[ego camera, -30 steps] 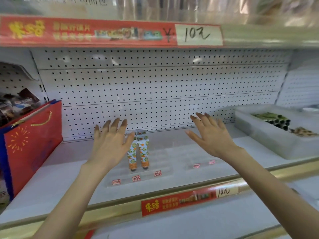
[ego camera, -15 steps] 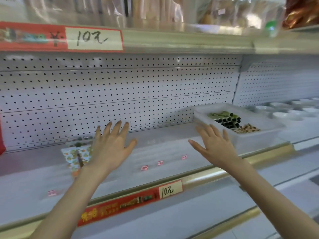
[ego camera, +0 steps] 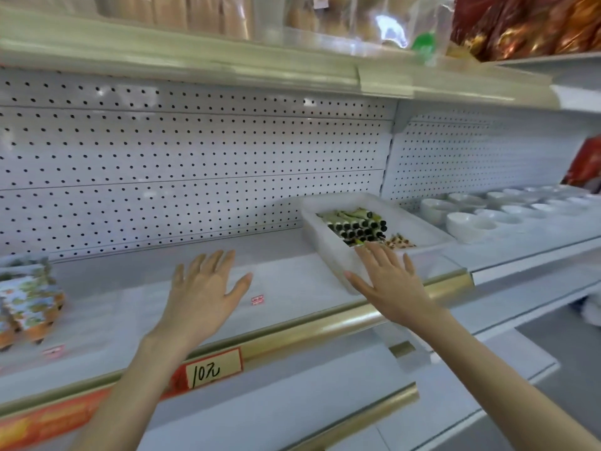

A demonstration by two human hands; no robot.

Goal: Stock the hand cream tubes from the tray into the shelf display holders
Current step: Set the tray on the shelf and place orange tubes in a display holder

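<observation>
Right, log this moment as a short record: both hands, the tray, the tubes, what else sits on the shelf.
left hand: open, fingers spread, above the white shelf, holds nothing
right hand: open, fingers straight, at the near edge of the white plastic tray; contact unclear
black-capped green tubes: lying in the tray
patterned orange-capped tubes: standing far left, blurred
white bowls: right of the tray

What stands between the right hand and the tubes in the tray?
Nothing visible does. The tray has no lid, and the tubes lie bare in it, just beyond the open right hand, which reaches over the tray's near wall.
</observation>
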